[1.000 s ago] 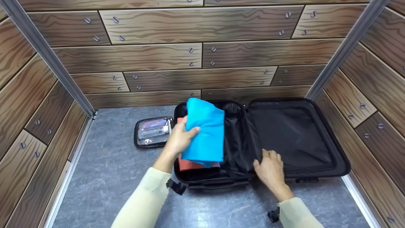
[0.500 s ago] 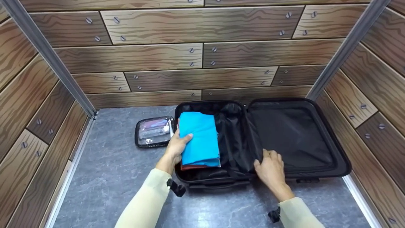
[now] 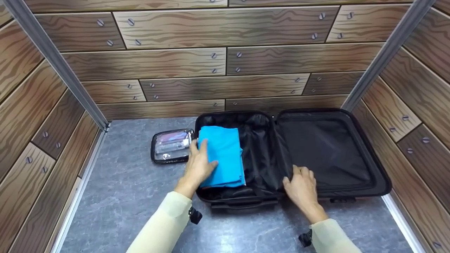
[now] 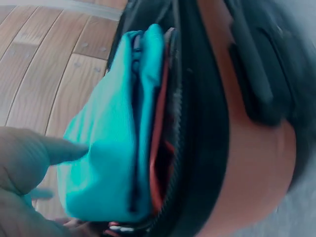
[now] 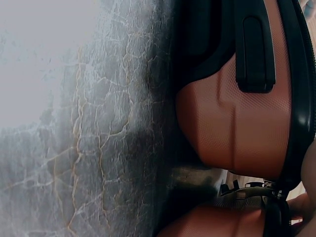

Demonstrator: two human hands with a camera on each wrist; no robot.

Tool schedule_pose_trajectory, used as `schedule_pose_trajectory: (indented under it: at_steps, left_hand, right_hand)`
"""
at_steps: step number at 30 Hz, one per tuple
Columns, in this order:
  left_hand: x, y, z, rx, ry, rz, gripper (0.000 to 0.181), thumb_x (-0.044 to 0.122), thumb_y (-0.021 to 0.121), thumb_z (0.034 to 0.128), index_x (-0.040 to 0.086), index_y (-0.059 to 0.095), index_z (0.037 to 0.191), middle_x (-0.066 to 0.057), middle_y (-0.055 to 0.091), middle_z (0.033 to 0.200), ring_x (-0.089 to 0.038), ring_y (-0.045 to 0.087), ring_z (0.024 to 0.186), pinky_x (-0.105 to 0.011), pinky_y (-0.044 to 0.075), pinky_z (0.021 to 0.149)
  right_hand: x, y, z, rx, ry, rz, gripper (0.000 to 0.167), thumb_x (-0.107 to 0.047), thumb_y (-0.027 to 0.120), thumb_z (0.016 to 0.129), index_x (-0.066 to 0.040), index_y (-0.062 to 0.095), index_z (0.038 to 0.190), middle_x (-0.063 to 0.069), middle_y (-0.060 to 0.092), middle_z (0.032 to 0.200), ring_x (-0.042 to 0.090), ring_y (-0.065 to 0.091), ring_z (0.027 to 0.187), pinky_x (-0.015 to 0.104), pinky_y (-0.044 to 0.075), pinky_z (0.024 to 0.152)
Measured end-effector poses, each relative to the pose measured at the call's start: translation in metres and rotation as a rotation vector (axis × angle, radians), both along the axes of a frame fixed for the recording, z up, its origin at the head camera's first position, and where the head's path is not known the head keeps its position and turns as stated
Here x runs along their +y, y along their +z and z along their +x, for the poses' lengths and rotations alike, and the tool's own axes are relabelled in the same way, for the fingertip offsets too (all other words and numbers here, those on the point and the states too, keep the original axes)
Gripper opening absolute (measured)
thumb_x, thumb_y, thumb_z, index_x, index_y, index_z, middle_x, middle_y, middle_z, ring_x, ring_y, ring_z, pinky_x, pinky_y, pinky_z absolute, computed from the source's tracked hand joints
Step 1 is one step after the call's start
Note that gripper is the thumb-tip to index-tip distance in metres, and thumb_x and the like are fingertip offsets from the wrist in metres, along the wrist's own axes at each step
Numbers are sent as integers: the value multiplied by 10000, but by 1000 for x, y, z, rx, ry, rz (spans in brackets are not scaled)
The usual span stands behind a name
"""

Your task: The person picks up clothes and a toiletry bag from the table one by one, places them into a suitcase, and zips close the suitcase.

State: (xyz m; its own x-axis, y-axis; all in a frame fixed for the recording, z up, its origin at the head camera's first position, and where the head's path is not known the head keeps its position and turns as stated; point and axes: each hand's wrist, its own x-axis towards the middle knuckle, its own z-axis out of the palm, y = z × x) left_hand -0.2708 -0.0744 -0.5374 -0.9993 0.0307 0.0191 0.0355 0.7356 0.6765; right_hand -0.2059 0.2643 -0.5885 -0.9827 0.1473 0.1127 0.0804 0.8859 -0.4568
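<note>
A folded bright-blue cloth (image 3: 221, 158) lies in the left half of an open suitcase (image 3: 242, 203), black inside. In the left wrist view, a red-orange item (image 4: 159, 138) shows beneath the blue cloth (image 4: 103, 143). My left hand (image 3: 198, 167) rests at the cloth's left edge with fingers spread, thumb on top of it. My right hand (image 3: 301, 188) grips the suitcase near the hinge, fingers over the edge of the right half. Only a sliver of that hand (image 5: 308, 182) enters the right wrist view, beside the orange-brown shell (image 5: 237, 123).
A clear zip pouch (image 3: 172, 146) with black edging and small items inside lies left of the suitcase. The suitcase's right half (image 3: 327, 151) lies flat, close to the right wall. Wood-patterned walls (image 3: 168, 63) surround the grey marbled floor (image 3: 133, 189).
The blue cloth has come down into the suitcase, covering the red-orange item. My left hand has loosened from it and spread its fingers. My right hand stays in place.
</note>
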Motion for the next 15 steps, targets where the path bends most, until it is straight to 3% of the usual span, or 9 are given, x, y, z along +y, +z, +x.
schedule_pose_trajectory:
  at_steps: [2, 6, 9, 15]
  left_hand:
    - [0, -1, 3, 26, -96, -99, 986, 355, 889, 857, 105, 347, 1642, -242, 151, 1725, -493, 288, 1546, -583, 389, 1198]
    - [-1, -8, 7, 0, -275, -230, 1188, 580, 868, 799, 84, 245, 1681, -236, 1, 1761, -477, -28, 1617, -569, 132, 1310]
    - [2, -15, 6, -18, -337, -305, 1247, 674, 813, 806, 82, 169, 1696, -251, -11, 1756, -482, -66, 1611, -572, 93, 1313]
    - [7, -22, -1, 11, -359, -458, 1230, 738, 725, 850, 40, 158, 1689, -311, 60, 1732, -525, 23, 1600, -579, 158, 1305]
  right_hand:
    - [0, 0, 0, 4, -2, 1, 636, -238, 636, 993, 134, 487, 1487, 332, 525, 1389, 504, 448, 1292, 635, 344, 1123]
    - [0, 0, 0, -9, 0, 1, 636, -241, 625, 998, 131, 479, 1494, 333, 517, 1396, 506, 440, 1300, 636, 339, 1127]
    - [1, -1, -1, -12, 0, -2, 637, -242, 625, 1000, 130, 477, 1496, 334, 514, 1395, 510, 436, 1305, 640, 331, 1134]
    - [1, 0, -1, -11, -2, -12, 646, -240, 624, 997, 135, 470, 1499, 334, 512, 1397, 510, 432, 1305, 645, 321, 1139]
